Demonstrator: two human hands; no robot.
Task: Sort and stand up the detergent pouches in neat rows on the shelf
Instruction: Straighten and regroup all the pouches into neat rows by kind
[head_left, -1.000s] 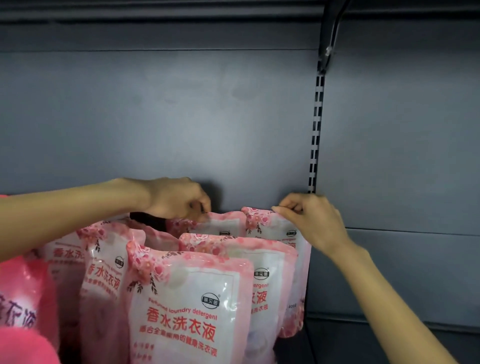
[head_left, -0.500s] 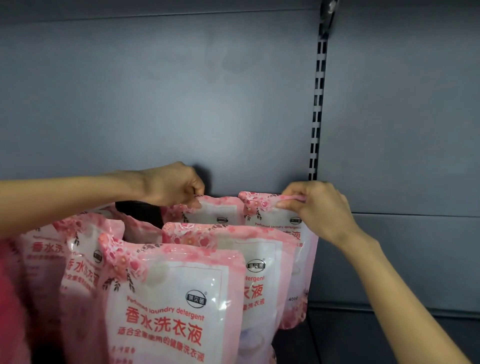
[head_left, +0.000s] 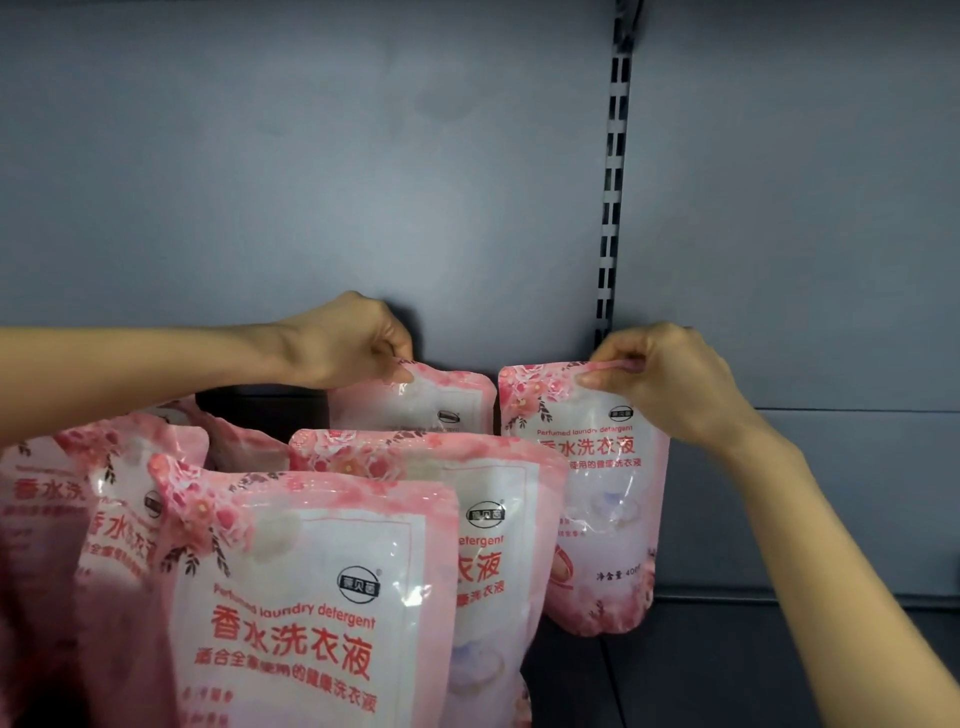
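Several pink detergent pouches with a rose print stand on the dark shelf (head_left: 727, 670). My left hand (head_left: 358, 340) pinches the top corner of a back-row pouch (head_left: 431, 400), which is mostly hidden behind the pouches in front. My right hand (head_left: 670, 379) pinches the top edge of the rightmost back pouch (head_left: 592, 499), which stands upright at the end of its row. A large pouch (head_left: 311, 597) stands nearest me, with another (head_left: 493, 499) just behind it. More pouches (head_left: 104, 509) lean at the left.
The grey back panel (head_left: 311, 182) rises behind the pouches. A slotted upright rail (head_left: 613, 182) runs down just above my right hand. To the right of the pouches lies bare shelf floor.
Both hands kept their hold on the back pouches. The rightmost pouch now shows more of its front and stands higher and straighter. The view has moved closer to the shelf.
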